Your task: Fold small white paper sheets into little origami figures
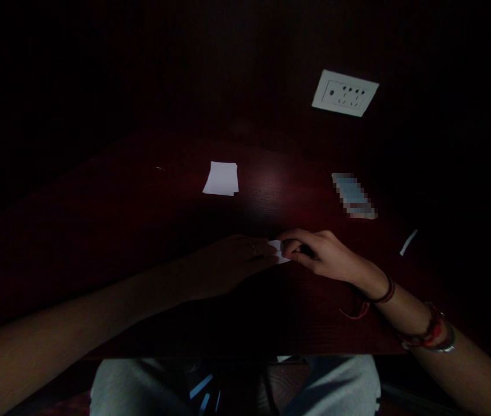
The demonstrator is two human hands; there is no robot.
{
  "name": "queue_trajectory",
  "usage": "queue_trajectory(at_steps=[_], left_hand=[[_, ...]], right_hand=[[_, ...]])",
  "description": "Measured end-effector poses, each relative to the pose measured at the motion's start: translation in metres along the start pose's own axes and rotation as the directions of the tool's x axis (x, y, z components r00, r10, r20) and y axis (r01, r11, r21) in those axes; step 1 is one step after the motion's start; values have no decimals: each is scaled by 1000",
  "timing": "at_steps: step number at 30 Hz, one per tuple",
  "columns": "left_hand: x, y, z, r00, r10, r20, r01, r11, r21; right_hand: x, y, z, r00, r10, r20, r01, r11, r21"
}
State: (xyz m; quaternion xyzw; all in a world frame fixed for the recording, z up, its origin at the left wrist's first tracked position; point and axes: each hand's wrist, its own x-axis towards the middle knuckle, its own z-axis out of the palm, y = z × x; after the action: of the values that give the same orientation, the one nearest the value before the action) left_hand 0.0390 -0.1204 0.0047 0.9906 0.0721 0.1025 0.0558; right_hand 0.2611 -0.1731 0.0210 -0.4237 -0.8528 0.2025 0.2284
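A small piece of white paper [278, 251] lies on the dark red table, partly covered by my fingers. My left hand [240, 257], in shadow and wearing a thin ring, stretches flat with its fingertips over the paper's left side. From the right, my right hand [325, 254] pinches the paper's right part between thumb and curled fingers. Whether the paper is folded is hard to make out under the fingers. Farther back, a stack of white square paper sheets [221, 178] rests on the table, its edges slightly uneven.
A phone [353, 196], blurred out, lies at the back right of the table [141, 214]. Nearer the right side is a narrow white strip [409, 242]. A white socket panel [344, 93] sits beyond the table. Several pale strips [200, 386] show below the table's front edge.
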Motion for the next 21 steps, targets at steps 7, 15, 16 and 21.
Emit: queue_trajectory(at_steps=[7, 15, 16, 21], left_hand=[[-1, 0, 4, 1000, 20, -6, -19, 999, 32], [-2, -1, 6, 1000, 11, 24, -12, 999, 42], [-2, -1, 5, 999, 11, 30, -12, 999, 39], [0, -1, 4, 999, 29, 35, -30, 999, 31]], right_hand=[[0, 0, -1, 1000, 1, 12, -1, 1000, -19], [0, 2, -1, 999, -31, 44, 34, 997, -70], [0, 2, -2, 999, -33, 43, 36, 996, -76], [-2, -1, -2, 999, -19, 33, 21, 997, -80]])
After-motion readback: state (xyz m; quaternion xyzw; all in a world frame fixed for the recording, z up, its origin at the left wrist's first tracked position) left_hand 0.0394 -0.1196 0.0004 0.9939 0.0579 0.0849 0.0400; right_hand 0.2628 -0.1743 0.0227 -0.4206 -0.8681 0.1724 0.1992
